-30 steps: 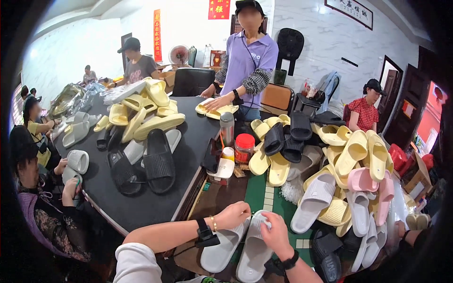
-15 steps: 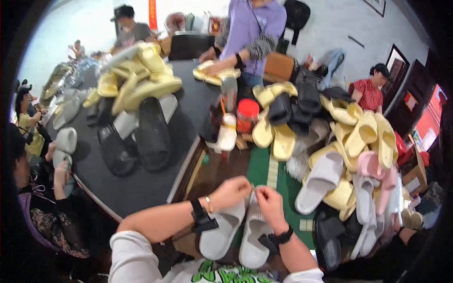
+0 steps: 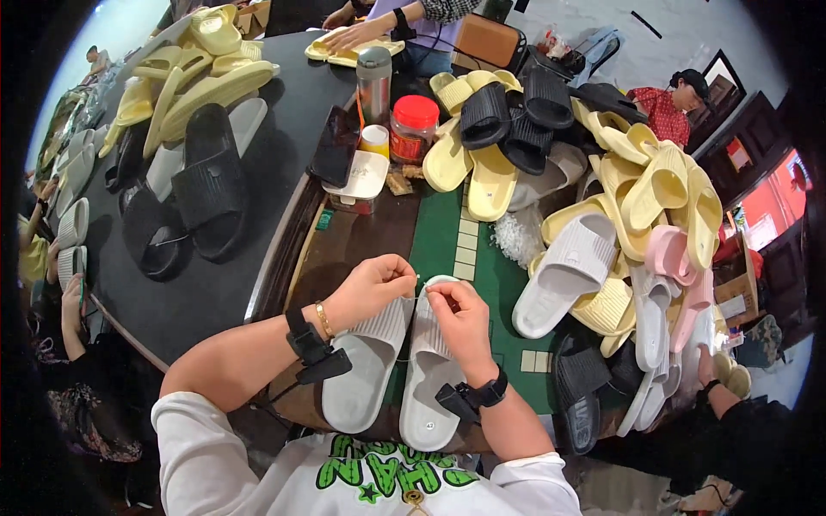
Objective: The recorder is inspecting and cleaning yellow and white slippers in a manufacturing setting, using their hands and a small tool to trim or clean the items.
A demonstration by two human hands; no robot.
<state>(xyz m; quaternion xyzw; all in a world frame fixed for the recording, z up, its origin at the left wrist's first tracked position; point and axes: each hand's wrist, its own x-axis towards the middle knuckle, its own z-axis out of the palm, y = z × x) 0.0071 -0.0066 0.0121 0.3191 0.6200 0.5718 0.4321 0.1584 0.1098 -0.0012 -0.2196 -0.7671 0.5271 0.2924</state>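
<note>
Two light grey slide sandals, a left one (image 3: 354, 391) and a right one (image 3: 428, 387), lie side by side in front of me with ribbed straps and toes pointing away. Above their toe ends, my left hand (image 3: 376, 291) and my right hand (image 3: 462, 322) are close together, each closed in a fingertip pinch. A thin white cord (image 3: 414, 298) runs between their fingertips, and part of it seems to loop down between the sandals. Whether it passes through the straps I cannot tell. Both wrists wear black bands.
At right rises a heap of yellow, grey, pink and black slides (image 3: 662, 189). The black table (image 3: 284, 163) at left bears yellow and black slides. Beyond my hands stand a red-lidded jar (image 3: 415, 129), a steel flask (image 3: 373, 86), a phone (image 3: 335, 144) and white tufts (image 3: 519, 236). Co-workers sit around.
My view has tilted downward, so the scene sits higher in the picture. Both hands stay pinched over the grey sandals, and the cord between them now shows more clearly.
</note>
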